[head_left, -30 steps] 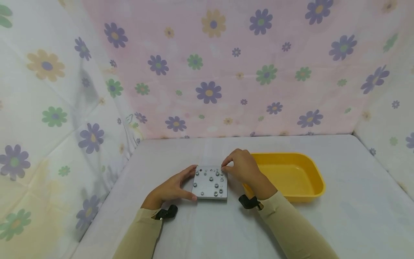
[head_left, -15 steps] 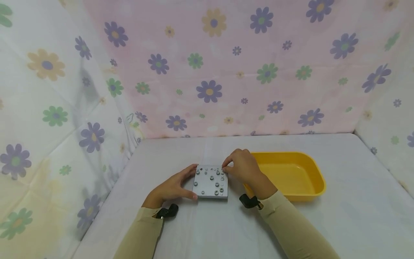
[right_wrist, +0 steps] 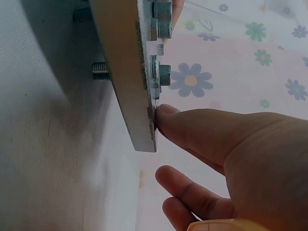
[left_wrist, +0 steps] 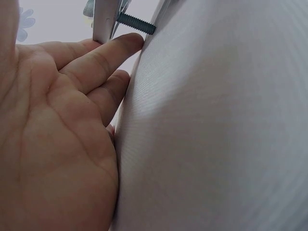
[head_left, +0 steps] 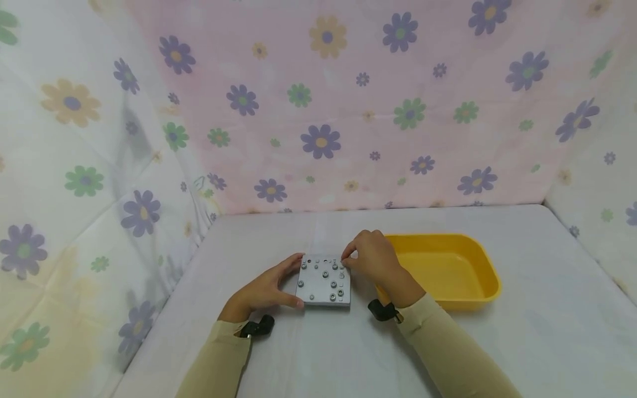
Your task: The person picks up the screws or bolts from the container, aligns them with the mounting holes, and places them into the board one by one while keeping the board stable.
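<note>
A square silver metal plate point(head_left: 317, 282) lies on the table in the head view, with several socket-head bolts point(head_left: 333, 284) and small raised square pieces on top. Below it, a threaded bolt shaft point(left_wrist: 137, 23) sticks out in the left wrist view. My left hand point(head_left: 264, 287) holds the plate by its left side, thumb at the near corner and fingers at the far one. My right hand point(head_left: 373, 257) pinches with thumb and index finger at the far right corner. The thumb tip meets the plate's top face in the right wrist view; the small part between the fingertips is mostly hidden.
A yellow plastic tray point(head_left: 490, 276) stands right behind my right wrist. White cloth covers the table point(head_left: 318, 354), and a flowered curtain point(head_left: 318, 182) rises along its back edge and both sides.
The right hand's thumb and fingertips shift very slightly at the plate's far right corner. The left hand, plate and tray stay in place.
</note>
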Motion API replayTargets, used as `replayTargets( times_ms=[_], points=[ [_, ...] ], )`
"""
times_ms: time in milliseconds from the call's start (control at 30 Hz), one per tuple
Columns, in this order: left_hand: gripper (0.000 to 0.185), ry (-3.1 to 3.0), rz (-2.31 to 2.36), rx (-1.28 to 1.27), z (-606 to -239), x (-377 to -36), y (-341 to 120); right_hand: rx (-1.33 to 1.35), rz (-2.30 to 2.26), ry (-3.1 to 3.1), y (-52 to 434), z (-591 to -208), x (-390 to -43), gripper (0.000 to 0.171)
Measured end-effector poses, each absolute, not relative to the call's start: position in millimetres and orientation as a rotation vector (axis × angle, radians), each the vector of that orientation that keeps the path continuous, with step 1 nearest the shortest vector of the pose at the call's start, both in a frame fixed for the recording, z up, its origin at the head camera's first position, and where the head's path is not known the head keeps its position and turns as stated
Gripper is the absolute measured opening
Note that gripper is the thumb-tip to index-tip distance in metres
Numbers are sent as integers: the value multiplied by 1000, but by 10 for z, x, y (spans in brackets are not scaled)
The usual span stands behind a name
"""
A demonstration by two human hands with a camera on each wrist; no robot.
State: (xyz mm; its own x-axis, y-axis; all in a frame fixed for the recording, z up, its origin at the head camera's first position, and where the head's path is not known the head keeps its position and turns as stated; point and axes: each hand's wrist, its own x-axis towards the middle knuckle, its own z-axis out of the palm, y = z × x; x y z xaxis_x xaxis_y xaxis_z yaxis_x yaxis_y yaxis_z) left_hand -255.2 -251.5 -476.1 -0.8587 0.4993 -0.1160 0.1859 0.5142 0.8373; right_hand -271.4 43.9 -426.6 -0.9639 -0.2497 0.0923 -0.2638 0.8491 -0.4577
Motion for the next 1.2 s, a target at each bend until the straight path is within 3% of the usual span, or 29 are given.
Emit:
replayTargets(
  times_ms=[367, 733, 1033, 1200],
  points=[
    [125, 2412, 1281, 565, -4761, -2493, -2485, 418, 805, -3020, 501, -4244, -2696, 13],
    [125, 2575, 1136, 561, -4750, -2523, -2495, 572, 921, -2951, 836, -3854, -2494, 19],
    [120, 2607, 1148, 553, -4768, -2537, -2496, 660, 566, -2878, 1490, -3781, -2302, 11],
    [132, 2611, 1075, 474, -4699, -2460, -2478, 605, 319, -2838, 1953, -3843, -2251, 31]
  ],
)
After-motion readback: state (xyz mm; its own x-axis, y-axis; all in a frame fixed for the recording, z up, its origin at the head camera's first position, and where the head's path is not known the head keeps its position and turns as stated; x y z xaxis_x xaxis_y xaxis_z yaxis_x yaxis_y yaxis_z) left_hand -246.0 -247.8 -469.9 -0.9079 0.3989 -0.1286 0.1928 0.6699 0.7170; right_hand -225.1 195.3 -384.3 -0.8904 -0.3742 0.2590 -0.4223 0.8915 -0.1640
